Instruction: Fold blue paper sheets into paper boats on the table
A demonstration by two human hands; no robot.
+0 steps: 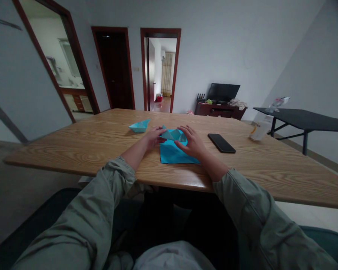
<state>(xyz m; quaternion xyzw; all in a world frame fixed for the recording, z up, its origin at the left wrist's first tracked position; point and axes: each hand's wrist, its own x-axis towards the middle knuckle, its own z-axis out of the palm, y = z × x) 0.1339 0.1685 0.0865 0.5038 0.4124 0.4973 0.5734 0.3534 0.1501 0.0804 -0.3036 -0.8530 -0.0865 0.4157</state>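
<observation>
The left hand (153, 138) and right hand (192, 142) rest on a folded blue paper (173, 152) near the middle of a wood-grain table (81, 157), towards the person's edge. Both hands are half-curled around a raised, peaked fold. The left fingertips touch it from the left, and the right fingers arch over it from the right. How firmly either hand grips cannot be told.

A small blue paper boat (139, 126) sits on the table, just beyond and to the left of the left hand. A black phone (221, 143) lies to the right of the right hand, and a white cup (259, 130) stands farther right, near the table's edge.

Past that stands a black table (301, 120). A TV (224, 92) sits on a low, dark red cabinet (219, 111) against the far wall. Beside it, an open doorway (160, 71) shows a curtained room, next to a dark closed door (115, 69). Another doorway (59, 56) opens at the left.
</observation>
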